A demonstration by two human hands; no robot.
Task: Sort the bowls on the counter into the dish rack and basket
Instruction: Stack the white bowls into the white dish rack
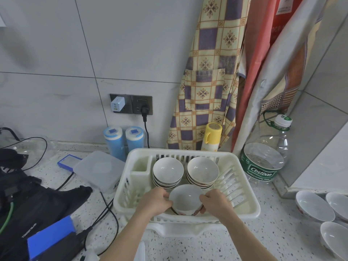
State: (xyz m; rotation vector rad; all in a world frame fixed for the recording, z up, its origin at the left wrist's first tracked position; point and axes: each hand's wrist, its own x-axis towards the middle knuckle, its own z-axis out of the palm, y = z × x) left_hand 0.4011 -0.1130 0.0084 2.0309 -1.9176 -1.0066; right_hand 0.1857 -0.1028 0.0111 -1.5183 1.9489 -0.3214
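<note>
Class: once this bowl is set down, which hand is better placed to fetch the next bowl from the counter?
Right. The right hand is nearer the loose white ceramic bowls on the speckled counter's right side; the left hand would cross over.

Bright, even light (edges bowed, slightly soft).

Both forearms are bare to the frame edge; left hand [154, 201] and right hand [214, 203] are ungloved.

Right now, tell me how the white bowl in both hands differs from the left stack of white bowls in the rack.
The held white bowl is single; the left stack of white bowls is several nested. The left hand and right hand grip the held bowl at the front of the cream plastic dish rack; nothing touches the stack behind. Both are white inside and face up.
</note>
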